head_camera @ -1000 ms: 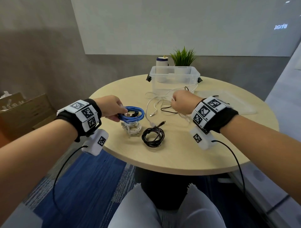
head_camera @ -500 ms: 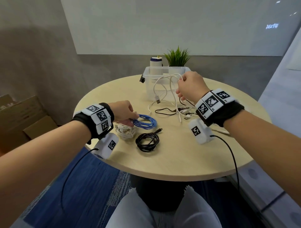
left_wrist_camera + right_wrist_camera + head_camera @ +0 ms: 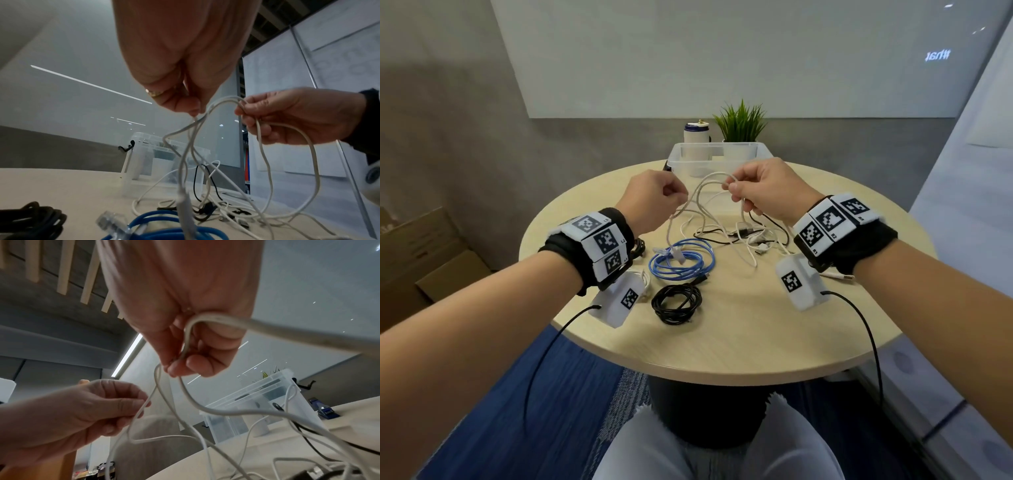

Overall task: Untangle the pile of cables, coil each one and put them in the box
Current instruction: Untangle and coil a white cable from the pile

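Table (image 3: 739, 339): round, light wood, fills the middle of the head view; all the cables lie on it.
Box (image 3: 678, 161): clear plastic tub at the far edge of the table, upper centre of the head view. No cable seen inside it.
Coiled cables: blue coil (image 3: 681, 262) and black coil (image 3: 677, 303) lie at centre frame, just below the hands. A white coil is partly hidden under the left wrist unit.
Loose pile (image 3: 750, 238): white and thin black leads crossed over each other, right of centre.
Step in hand (judgement): untangling. One white cable (image 3: 705, 197) is being drawn up out of the pile; coiling of it not yet begun.
Left hand (image 3: 654, 198): raised above the table, left of centre, knuckles toward the camera; thumb and fingertips (image 3: 185, 107) pinch one strand of the white cable.
Right hand (image 3: 767, 190): raised at about the same height, right of centre, close to the left hand but apart; fingers (image 3: 195, 365) curled round a loop of the same cable.
Next move (judgement): find a free end, draw it clear of the black leads with light tension so no knot tightens, then wind it into loops.
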Demonstrator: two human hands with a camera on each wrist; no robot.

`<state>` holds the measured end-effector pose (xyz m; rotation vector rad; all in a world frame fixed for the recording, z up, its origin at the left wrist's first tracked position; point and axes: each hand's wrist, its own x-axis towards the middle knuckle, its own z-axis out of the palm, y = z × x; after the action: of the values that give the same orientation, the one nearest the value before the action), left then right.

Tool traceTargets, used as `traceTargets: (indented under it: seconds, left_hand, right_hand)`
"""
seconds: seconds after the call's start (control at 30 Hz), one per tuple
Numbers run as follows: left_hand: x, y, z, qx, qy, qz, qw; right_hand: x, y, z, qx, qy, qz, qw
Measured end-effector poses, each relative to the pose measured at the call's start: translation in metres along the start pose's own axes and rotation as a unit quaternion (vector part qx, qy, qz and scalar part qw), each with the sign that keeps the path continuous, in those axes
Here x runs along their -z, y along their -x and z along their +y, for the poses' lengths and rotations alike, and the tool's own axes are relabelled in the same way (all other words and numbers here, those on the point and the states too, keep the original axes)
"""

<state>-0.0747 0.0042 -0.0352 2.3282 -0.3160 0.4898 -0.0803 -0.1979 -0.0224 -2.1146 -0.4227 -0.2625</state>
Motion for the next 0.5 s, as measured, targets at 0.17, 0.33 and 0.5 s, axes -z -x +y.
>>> traceTargets:
  seconds: [0.17,0.33,0.5]
  left_hand:
    - [-0.005,0.002,-0.004,0.077,-0.069,-0.041,0.994]
    - [-0.012,0.003,-0.007,0.153,0.053,-0.115,0.980]
    - [-0.006,-0.005,-0.007,0.153,0.062,-0.062,0.984]
  right_hand:
    - [0.005,0.001,0.005,0.015,-0.027,0.005,1.000]
    - [0.010,-0.001,0.009,0.020,-0.027,0.014,0.999]
    - [0.013,0.002,0.014,-0.025,0.114,-0.101,0.988]
